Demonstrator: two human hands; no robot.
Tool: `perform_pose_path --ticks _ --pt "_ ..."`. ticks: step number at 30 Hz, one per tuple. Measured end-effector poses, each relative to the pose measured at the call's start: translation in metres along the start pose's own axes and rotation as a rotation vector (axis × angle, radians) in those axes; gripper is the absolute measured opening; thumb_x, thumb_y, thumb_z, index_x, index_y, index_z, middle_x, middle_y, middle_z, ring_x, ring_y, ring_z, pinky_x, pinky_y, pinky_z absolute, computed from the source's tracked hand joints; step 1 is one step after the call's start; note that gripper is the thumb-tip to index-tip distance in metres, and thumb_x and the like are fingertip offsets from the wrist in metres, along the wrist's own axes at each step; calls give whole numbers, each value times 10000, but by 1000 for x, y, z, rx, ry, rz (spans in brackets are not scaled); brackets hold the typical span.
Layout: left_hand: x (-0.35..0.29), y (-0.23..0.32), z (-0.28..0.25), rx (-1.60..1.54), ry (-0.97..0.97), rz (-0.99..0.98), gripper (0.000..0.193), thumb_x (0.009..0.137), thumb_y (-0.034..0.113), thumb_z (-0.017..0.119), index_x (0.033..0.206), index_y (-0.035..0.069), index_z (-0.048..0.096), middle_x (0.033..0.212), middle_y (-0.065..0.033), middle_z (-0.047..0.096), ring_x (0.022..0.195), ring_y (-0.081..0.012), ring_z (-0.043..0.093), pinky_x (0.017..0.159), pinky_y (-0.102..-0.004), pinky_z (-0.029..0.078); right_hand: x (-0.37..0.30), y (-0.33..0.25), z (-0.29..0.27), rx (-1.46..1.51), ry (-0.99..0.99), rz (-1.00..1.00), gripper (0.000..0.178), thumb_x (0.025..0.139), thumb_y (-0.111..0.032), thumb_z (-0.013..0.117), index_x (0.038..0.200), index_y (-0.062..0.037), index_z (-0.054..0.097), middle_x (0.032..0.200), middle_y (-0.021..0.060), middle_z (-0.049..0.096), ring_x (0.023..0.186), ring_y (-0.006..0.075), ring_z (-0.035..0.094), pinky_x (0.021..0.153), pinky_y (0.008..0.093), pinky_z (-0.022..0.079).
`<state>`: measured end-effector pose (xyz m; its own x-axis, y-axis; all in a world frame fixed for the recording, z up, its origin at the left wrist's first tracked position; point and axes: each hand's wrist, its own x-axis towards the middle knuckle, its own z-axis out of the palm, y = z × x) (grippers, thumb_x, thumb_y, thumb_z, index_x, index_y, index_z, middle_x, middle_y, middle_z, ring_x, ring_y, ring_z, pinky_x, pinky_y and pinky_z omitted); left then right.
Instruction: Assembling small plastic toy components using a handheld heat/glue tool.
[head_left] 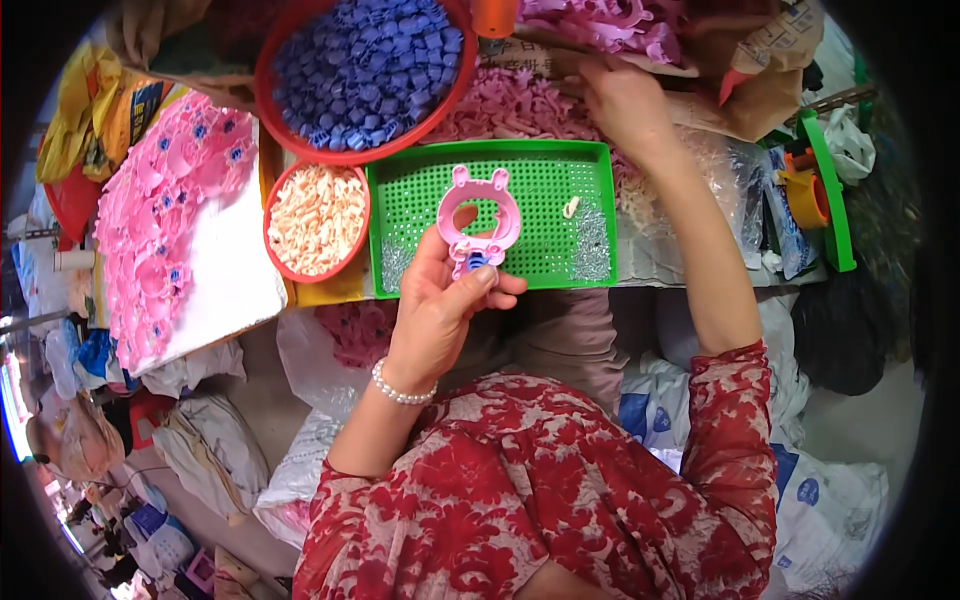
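My left hand [448, 290] is closed around the lower end of a pink plastic ring-shaped part [507, 232] with two small round ears. A blue plastic piece [476, 262] sits in its base near my thumb. I hold the part over a green perforated tray [545, 155]. Small silver metal bits [592, 245] lie in the tray's near corners, and one cream piece [571, 208] rests near them. My right hand [630, 110] reaches to the edge of a brown paper sack [715, 100], beside loose pink plastic parts [515, 105]. Its fingertips are hidden.
A red basin [262, 85] full of blue pieces stands beyond the tray's left. Below it is a small red bowl [268, 240] of cream pieces. Farther left, pink parts with blue inserts [165, 200] cover a white board [235, 270]. More pink parts [640, 30] fill the sack.
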<state>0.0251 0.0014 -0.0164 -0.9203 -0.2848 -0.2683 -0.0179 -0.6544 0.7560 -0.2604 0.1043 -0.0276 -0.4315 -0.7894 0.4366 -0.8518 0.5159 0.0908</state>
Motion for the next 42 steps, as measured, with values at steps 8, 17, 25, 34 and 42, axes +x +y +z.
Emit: perform_pose_path --ticks 8,17,25,34,42 --pt "-6 -3 -14 -185 -189 -60 450 992 211 353 1384 10 259 1119 -158 556 851 -262 651 705 -306 562 -60 -67 -78 1296 55 585 193 850 -120 541 986 -1 609 714 0 569 603 95 499 537 237 381" --pt "-21 -1 -4 -200 -328 -245 416 971 198 436 1331 1 370 1040 -131 604 749 -199 663 630 -261 564 -112 -109 -74 2062 -117 801 138 872 -68 556 990 0 576 887 67 631 771 113 614 696 252 505" --pt "-25 -5 -3 -154 -261 -217 445 955 192 470 1354 32 355 1009 -142 615 692 -199 662 583 -265 566 -111 -135 -73 1880 -175 697 147 794 27 650 930 -14 616 856 26 645 777 73 596 696 210 489" --pt "-24 -11 -4 -185 -209 -129 518 927 170 520 1389 78 305 1020 -174 610 644 -227 661 536 -287 570 -107 -135 -71 1826 -288 694 125 826 -33 640 947 -9 627 847 4 637 752 54 571 664 200 468" --pt "-21 -13 -2 -274 -296 -135 556 931 175 517 1416 92 257 975 -153 618 661 -223 663 539 -275 562 -104 -120 -73 2094 -520 596 129 850 -132 640 898 -16 612 793 -8 610 701 46 548 628 188 449"
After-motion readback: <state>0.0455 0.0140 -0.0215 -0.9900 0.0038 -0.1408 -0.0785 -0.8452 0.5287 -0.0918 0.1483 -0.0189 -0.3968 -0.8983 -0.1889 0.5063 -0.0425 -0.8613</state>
